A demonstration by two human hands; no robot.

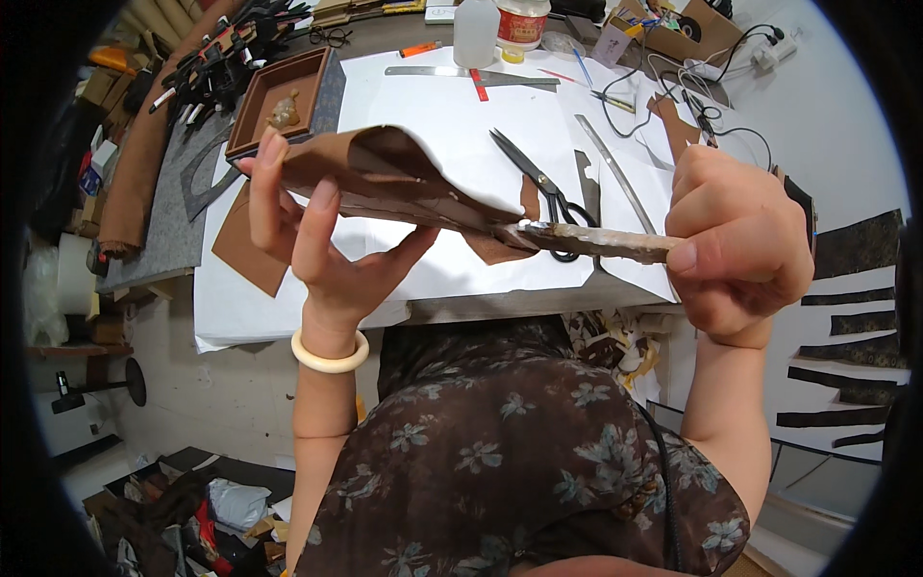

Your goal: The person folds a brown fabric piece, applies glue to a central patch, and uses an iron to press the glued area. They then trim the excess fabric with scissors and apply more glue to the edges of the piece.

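Note:
My left hand [322, 231] holds up a curled sheet of brown paper [380, 173], fingers spread beneath it and a cream bangle on the wrist. My right hand [735, 245] is closed around the handle of a flat, glue-stained brush [596, 240]. The brush's tip lies against the right edge of the brown paper. Both hands hover above the near edge of a table covered with white paper [452, 115].
Black scissors [538, 188] and metal rulers [615, 173] lie on the white paper. A brown box tray [284, 96] stands at the back left, near several clamps [226, 58]. Bottles [476, 34], cables and a cardboard box sit at the back. Dark fabric strips [851, 317] lie at the right.

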